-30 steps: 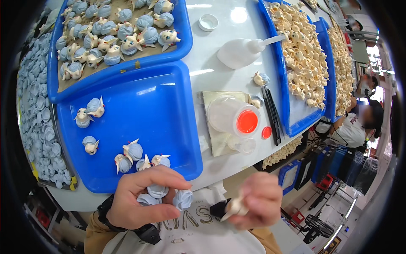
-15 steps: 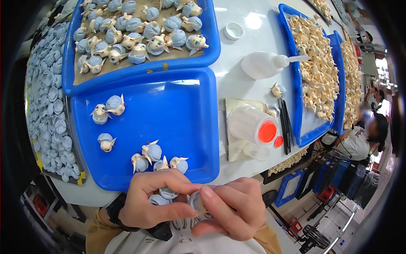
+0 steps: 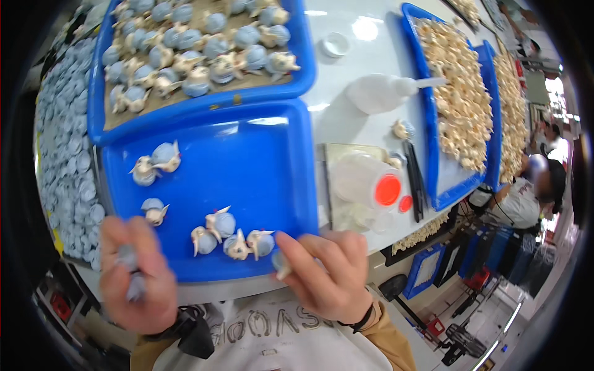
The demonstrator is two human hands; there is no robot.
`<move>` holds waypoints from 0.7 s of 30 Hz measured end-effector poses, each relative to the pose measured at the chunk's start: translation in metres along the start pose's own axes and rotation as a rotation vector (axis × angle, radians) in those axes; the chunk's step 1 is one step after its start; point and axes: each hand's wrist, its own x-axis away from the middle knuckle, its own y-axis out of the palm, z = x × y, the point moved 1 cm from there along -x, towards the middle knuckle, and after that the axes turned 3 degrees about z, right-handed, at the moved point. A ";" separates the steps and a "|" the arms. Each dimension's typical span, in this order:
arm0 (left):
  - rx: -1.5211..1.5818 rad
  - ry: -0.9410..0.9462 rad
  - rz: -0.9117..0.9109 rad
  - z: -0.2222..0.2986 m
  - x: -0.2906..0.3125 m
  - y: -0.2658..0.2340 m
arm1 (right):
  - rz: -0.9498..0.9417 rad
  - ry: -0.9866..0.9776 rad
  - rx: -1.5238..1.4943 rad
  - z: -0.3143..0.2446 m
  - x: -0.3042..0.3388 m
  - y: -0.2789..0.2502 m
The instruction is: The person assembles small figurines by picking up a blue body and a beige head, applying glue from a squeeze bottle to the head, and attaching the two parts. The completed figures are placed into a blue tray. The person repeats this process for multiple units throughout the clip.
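My left hand (image 3: 139, 278), blurred by motion, is closed at the near left corner of the lower blue tray (image 3: 247, 154). Grey-blue hair pieces (image 3: 136, 287) show between its fingers. My right hand (image 3: 328, 272) pinches a small doll head (image 3: 281, 264) at the tray's near right corner; the fingers hide much of it. Inside the lower tray lie several doll heads with pointed ears and blue hair, among them one doll head (image 3: 236, 245) near the front edge and another (image 3: 153, 210) beyond my left hand.
An upper blue tray (image 3: 306, 59) holds many haired heads. Loose hair pieces (image 3: 68, 142) fill the left side. To the right stand a squeeze bottle (image 3: 378, 94), a clear red-marked jar (image 3: 356, 179), black tweezers (image 3: 414, 185) and a tray of cream parts (image 3: 455, 99). A person sits far right.
My hands have parted: the left went left with the hair pieces, the right slightly up and left with the doll head. The front heads in the tray are now uncovered.
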 end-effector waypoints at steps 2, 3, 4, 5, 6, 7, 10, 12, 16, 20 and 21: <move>-0.186 0.091 -0.002 0.006 0.006 0.002 | -0.049 0.018 0.149 0.001 0.000 0.011; -0.207 0.078 -0.008 0.004 0.009 -0.001 | -0.080 0.044 0.103 -0.003 -0.003 0.012; -0.291 0.072 -0.063 -0.003 0.010 -0.003 | -0.097 0.080 0.057 -0.010 -0.005 0.011; -0.374 0.068 -0.120 -0.013 0.010 -0.006 | -0.113 0.116 0.009 -0.013 -0.006 0.012; -0.457 0.095 -0.148 -0.013 0.013 -0.005 | -0.109 0.094 -0.021 -0.021 -0.010 0.015; -0.324 -0.088 -0.250 -0.019 0.009 0.014 | -0.096 0.086 -0.052 -0.022 -0.008 0.021; -0.390 -0.257 -0.321 -0.024 0.006 0.016 | -0.054 0.045 -0.124 -0.018 -0.004 0.018; -0.397 -0.180 -0.315 -0.029 0.002 0.013 | -0.038 -0.079 -0.173 -0.009 0.004 -0.010; -0.481 -0.082 -0.106 -0.040 -0.003 0.009 | 0.844 0.721 0.096 0.054 0.022 -0.081; -0.346 -0.238 -0.181 -0.052 -0.003 0.016 | 0.386 0.613 0.175 0.160 0.029 -0.126; -0.339 -0.291 -0.212 -0.052 -0.002 0.015 | 0.321 0.602 0.153 0.167 0.026 -0.123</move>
